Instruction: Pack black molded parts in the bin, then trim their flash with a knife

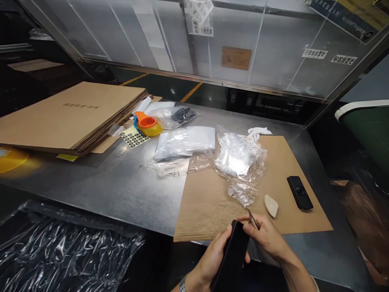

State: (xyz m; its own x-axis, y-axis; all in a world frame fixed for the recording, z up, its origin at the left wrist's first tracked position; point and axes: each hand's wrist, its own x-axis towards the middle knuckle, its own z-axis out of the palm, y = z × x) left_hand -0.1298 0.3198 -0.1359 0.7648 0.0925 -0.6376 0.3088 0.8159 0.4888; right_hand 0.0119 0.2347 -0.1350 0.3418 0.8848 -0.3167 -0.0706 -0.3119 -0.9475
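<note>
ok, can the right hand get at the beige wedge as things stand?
Probably yes: the beige wedge lies on the cardboard sheet just beyond the right hand, nothing visible between them. That hand holds a slim pointed tool, though, so may need to set it down first.

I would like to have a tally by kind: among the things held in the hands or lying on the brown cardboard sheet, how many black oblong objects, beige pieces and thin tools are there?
Black oblong objects: 2 (held object, loose object)
Beige piece: 1
Thin tool in right hand: 1
Total: 4
</note>
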